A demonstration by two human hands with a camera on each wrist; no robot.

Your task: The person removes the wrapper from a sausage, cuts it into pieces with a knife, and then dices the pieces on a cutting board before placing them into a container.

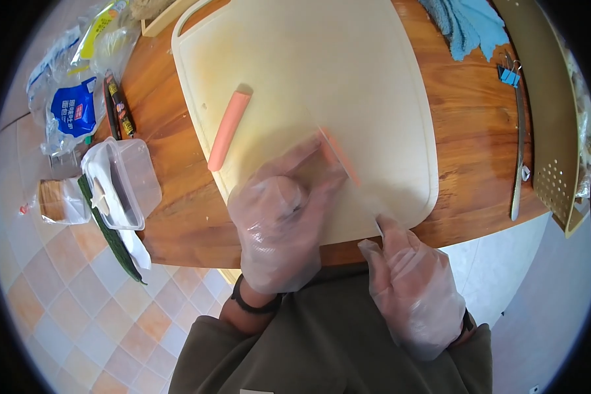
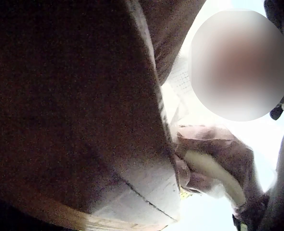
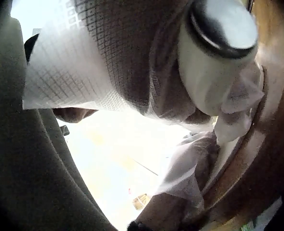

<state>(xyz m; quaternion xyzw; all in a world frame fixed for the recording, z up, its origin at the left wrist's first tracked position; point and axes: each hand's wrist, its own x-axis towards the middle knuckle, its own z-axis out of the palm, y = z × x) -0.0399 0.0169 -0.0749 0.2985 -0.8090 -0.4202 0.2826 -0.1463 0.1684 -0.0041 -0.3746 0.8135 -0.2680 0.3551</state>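
A pink sausage (image 1: pixel 339 156) lies on the cream cutting board (image 1: pixel 295 59), partly covered by my left hand (image 1: pixel 276 217). In a clear plastic glove, the left hand holds it between thumb and fingers. My right hand (image 1: pixel 414 289), gloved too, grips a knife by its pale handle (image 3: pixel 202 79), which has a shiny metal end cap. Seen nearly edge-on in the head view, the knife blade (image 1: pixel 368 200) runs along the sausage beside the left fingertips. A second sausage (image 1: pixel 228 131) rests farther left on the board.
To the left stand a clear plastic tub (image 1: pixel 138 174), a cucumber (image 1: pixel 115 243) and plastic packaging (image 1: pixel 75 108). On the right are a blue cloth (image 1: pixel 473 29), a long metal utensil (image 1: pixel 519 151), a blue binder clip (image 1: pixel 508 76) and a perforated tan rack (image 1: pixel 551 131). The wooden table's front edge lies near the body.
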